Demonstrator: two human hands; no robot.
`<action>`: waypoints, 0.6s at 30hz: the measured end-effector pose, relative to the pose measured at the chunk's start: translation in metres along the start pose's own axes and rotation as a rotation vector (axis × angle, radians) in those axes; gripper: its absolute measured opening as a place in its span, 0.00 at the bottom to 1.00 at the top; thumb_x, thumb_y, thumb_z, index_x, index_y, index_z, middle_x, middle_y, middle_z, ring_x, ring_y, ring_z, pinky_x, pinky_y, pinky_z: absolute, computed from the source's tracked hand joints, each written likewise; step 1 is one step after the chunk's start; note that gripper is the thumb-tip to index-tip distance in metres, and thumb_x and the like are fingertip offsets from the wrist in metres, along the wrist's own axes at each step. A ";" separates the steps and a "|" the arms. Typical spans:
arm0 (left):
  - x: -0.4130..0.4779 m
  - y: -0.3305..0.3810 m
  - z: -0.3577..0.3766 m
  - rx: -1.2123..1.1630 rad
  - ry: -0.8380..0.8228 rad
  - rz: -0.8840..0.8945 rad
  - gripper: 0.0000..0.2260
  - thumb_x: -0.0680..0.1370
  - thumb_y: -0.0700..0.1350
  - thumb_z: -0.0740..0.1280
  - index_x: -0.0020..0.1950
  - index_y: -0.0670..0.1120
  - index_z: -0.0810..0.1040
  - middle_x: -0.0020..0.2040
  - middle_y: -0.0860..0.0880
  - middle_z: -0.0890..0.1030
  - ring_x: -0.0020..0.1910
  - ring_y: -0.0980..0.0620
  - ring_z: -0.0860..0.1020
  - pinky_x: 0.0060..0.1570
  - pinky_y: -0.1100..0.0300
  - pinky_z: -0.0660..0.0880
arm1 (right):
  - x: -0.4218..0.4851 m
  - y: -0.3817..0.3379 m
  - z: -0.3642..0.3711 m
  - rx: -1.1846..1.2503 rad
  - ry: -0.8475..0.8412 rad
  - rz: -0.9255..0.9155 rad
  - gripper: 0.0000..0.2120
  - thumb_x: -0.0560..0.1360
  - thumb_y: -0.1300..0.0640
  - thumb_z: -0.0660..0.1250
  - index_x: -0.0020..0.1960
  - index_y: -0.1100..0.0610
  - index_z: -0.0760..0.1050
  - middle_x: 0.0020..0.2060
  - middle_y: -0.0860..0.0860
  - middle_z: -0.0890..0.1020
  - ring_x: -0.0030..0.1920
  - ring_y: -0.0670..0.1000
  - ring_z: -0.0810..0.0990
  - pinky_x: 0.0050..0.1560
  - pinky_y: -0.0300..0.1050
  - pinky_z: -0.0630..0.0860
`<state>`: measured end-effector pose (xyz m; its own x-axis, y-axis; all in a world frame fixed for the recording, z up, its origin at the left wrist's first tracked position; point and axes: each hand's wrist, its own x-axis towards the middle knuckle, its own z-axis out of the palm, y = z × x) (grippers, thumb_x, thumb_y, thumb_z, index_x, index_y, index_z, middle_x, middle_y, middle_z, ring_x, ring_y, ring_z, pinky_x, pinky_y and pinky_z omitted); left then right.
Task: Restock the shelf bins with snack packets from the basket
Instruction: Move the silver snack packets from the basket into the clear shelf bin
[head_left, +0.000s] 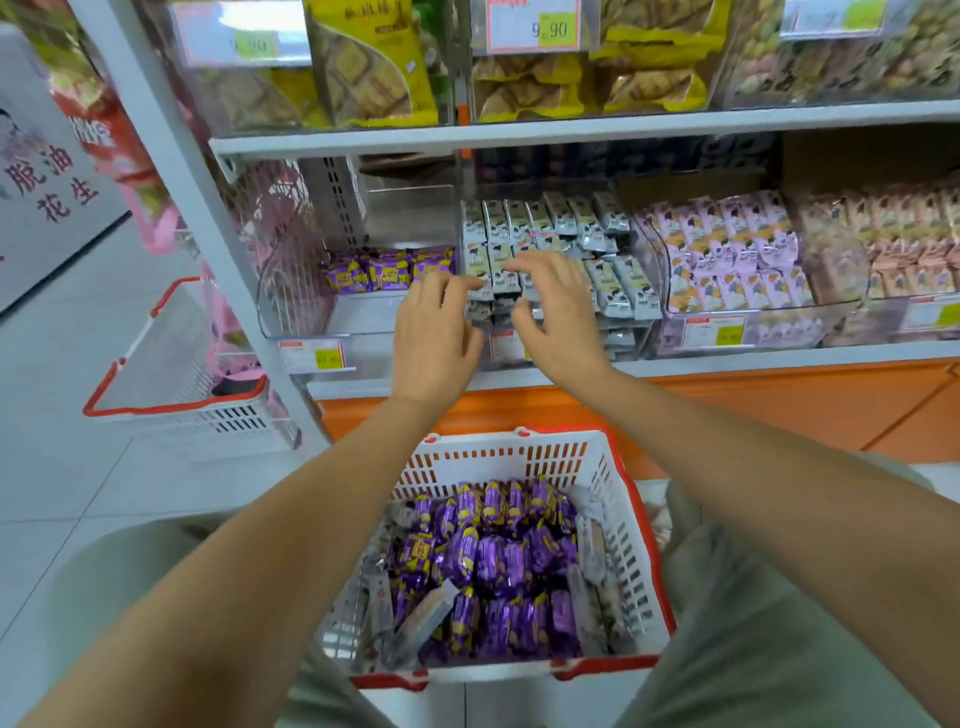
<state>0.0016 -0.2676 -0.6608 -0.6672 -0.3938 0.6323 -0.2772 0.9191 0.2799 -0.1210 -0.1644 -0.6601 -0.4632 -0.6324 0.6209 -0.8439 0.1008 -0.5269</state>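
Note:
A white basket (626, 525) with a red rim sits on my lap, filled with purple snack packets (498, 566) and a few grey ones along its sides. Both arms reach to the lower shelf. My left hand (434, 332) and my right hand (556, 317) hover with spread, relaxed fingers at the front of a clear bin (631, 338) stacked with grey-white packets (550, 244). Neither hand holds anything. The clear bin (296, 306) to the left has only a short row of purple packets (387, 269) at its back.
Bins of lilac packets (737, 260) and pink packets (904, 244) stand to the right. The upper shelf (571, 130) holds yellow biscuit bags. A second white and red basket (176, 364) sits on the floor at the left, by the shelf post. An orange base panel runs under the shelf.

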 end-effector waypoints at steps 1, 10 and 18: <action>-0.012 0.000 -0.001 -0.001 -0.002 -0.013 0.18 0.71 0.42 0.57 0.59 0.42 0.75 0.52 0.43 0.74 0.50 0.42 0.72 0.47 0.50 0.70 | -0.008 -0.003 0.003 0.024 -0.016 -0.022 0.17 0.75 0.62 0.58 0.62 0.57 0.74 0.59 0.52 0.74 0.61 0.52 0.71 0.62 0.44 0.66; -0.148 -0.034 0.037 -0.014 -0.509 -0.316 0.10 0.75 0.41 0.64 0.55 0.46 0.79 0.49 0.46 0.82 0.53 0.43 0.76 0.52 0.49 0.73 | -0.112 0.019 0.057 -0.125 -0.524 0.208 0.15 0.75 0.62 0.64 0.61 0.56 0.76 0.58 0.55 0.76 0.60 0.56 0.74 0.60 0.51 0.70; -0.241 -0.062 0.070 0.178 -1.125 -0.450 0.13 0.78 0.51 0.63 0.55 0.44 0.75 0.54 0.41 0.80 0.56 0.39 0.77 0.51 0.51 0.75 | -0.183 0.026 0.102 -0.169 -1.129 0.340 0.18 0.80 0.55 0.62 0.69 0.56 0.69 0.67 0.57 0.69 0.63 0.59 0.72 0.61 0.53 0.70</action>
<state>0.1316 -0.2292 -0.8809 -0.6885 -0.5280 -0.4971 -0.6689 0.7272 0.1540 -0.0308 -0.1244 -0.8471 -0.2416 -0.8637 -0.4424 -0.7877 0.4408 -0.4304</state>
